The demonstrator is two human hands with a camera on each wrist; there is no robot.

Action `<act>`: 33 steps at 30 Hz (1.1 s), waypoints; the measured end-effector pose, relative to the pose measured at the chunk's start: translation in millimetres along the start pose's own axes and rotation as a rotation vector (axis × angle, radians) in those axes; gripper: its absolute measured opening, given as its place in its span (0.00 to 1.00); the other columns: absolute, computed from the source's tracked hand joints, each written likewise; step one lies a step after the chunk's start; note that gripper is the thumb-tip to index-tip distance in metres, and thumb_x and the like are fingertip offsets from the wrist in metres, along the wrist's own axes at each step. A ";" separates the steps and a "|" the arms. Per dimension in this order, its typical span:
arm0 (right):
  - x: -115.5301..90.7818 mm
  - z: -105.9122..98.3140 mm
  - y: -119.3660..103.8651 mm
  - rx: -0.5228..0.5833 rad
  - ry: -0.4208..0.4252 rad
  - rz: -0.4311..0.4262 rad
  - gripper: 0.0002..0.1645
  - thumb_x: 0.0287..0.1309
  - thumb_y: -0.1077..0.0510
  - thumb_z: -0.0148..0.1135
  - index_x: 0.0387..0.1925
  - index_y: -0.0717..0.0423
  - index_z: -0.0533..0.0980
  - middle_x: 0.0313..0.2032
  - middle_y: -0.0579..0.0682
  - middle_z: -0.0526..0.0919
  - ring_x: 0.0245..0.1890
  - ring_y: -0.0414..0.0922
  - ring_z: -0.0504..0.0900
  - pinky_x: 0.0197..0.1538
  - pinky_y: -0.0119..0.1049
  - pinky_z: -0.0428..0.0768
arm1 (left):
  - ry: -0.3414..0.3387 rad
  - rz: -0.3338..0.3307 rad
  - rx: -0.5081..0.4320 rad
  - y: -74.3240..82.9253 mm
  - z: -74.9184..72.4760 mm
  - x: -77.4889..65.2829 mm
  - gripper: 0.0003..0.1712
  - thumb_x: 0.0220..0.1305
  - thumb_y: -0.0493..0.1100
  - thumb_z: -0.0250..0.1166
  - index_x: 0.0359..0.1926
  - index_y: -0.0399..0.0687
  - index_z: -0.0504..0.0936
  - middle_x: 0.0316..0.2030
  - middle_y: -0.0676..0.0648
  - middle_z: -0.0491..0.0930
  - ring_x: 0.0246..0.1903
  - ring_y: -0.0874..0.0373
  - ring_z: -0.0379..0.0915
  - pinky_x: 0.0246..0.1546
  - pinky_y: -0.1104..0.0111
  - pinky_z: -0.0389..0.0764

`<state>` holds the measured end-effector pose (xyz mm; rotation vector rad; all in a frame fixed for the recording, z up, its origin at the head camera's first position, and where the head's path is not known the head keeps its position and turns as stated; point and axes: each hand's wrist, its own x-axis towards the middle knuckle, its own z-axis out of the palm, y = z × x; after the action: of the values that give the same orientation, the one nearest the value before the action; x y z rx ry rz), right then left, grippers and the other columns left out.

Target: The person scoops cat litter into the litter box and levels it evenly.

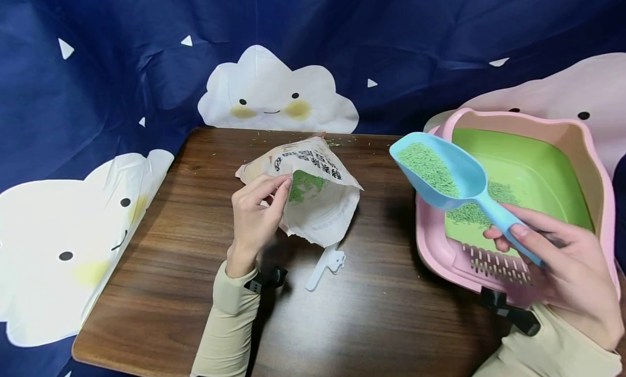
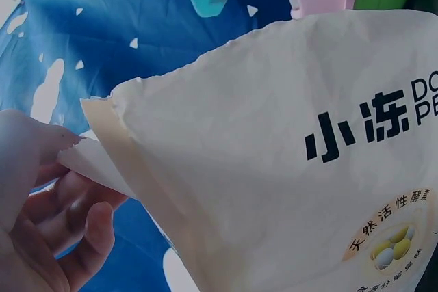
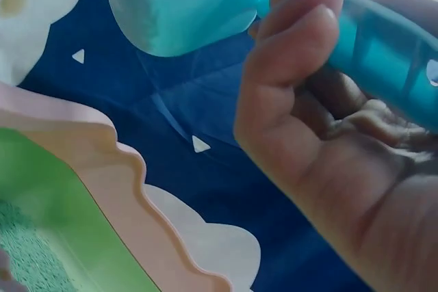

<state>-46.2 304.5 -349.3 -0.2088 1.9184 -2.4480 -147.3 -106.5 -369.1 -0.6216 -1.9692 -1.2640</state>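
Observation:
A blue scoop (image 1: 469,176), heaped with green cat litter pellets (image 1: 426,168), is held by its handle in my right hand (image 1: 567,263). It hangs over the near left part of the pink litter box (image 1: 430,246), whose green floor carries more pellets (image 1: 469,214). My left hand (image 1: 256,211) pinches the torn edge of a white paper litter bag (image 1: 323,219). The bag's mouth faces me, with green pellets visible inside. In the left wrist view, the bag (image 2: 260,121) shows black printing, and thumb and fingers grip its edge.
A small white cat-shaped piece (image 1: 325,265) lies on the brown table (image 1: 161,257) in front of the bag. Stray pellets (image 1: 335,144) are scattered behind the bag. A slotted grate (image 1: 496,265) spans the box's near side. Behind hangs a dark blue cloth (image 1: 391,40) with clouds.

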 end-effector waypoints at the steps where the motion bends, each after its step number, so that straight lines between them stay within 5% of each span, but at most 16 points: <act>1: -0.5 -0.9 -0.2 0.008 0.002 -0.006 0.25 0.68 0.76 0.38 0.64 0.70 0.66 0.38 0.55 0.88 0.32 0.39 0.84 0.13 0.33 0.53 | 0.002 0.000 -0.001 0.2 0.0 -0.2 0.06 0.59 0.33 0.65 0.33 0.36 0.88 0.25 0.44 0.84 0.20 0.64 0.69 0.22 0.80 0.70; 7: -3.2 -6.4 0.3 0.057 0.028 -0.036 0.25 0.68 0.77 0.37 0.64 0.71 0.66 0.39 0.58 0.87 0.34 0.42 0.85 0.17 0.23 0.68 | 0.008 -0.002 0.000 0.2 -0.3 -0.7 0.06 0.59 0.33 0.65 0.33 0.35 0.88 0.25 0.44 0.84 0.20 0.63 0.69 0.21 0.77 0.70; 11: -2.5 -10.5 2.2 0.124 0.004 -0.132 0.26 0.66 0.80 0.33 0.63 0.76 0.64 0.39 0.63 0.86 0.35 0.45 0.85 0.36 0.27 0.83 | 0.006 -0.002 -0.002 0.2 -0.1 -0.6 0.06 0.60 0.33 0.65 0.33 0.35 0.88 0.25 0.44 0.84 0.20 0.63 0.69 0.21 0.78 0.70; 19: -3.6 -13.2 3.6 0.167 0.016 -0.280 0.25 0.66 0.80 0.29 0.61 0.82 0.62 0.38 0.63 0.86 0.33 0.47 0.84 0.39 0.30 0.83 | 0.005 0.001 -0.001 -0.2 0.2 -0.5 0.06 0.60 0.33 0.65 0.33 0.36 0.88 0.25 0.44 0.84 0.20 0.63 0.68 0.21 0.79 0.70; 22: -3.8 -15.1 5.5 0.247 0.009 -0.298 0.26 0.66 0.80 0.27 0.61 0.81 0.63 0.38 0.66 0.86 0.34 0.49 0.85 0.39 0.31 0.84 | 0.004 -0.002 -0.002 -0.2 0.2 -0.7 0.06 0.60 0.33 0.65 0.33 0.36 0.88 0.25 0.44 0.84 0.20 0.64 0.69 0.22 0.80 0.70; 33: -6.6 -25.1 9.5 0.272 0.078 -0.291 0.27 0.66 0.80 0.28 0.59 0.78 0.68 0.37 0.65 0.86 0.32 0.47 0.87 0.37 0.30 0.84 | 0.003 0.003 -0.007 -0.1 0.2 0.0 0.06 0.60 0.33 0.65 0.33 0.36 0.88 0.25 0.44 0.84 0.20 0.64 0.69 0.21 0.81 0.69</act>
<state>-43.3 327.0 -364.9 -0.4159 1.6567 -2.9104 -147.5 -106.4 -369.2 -0.6249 -1.9614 -1.2699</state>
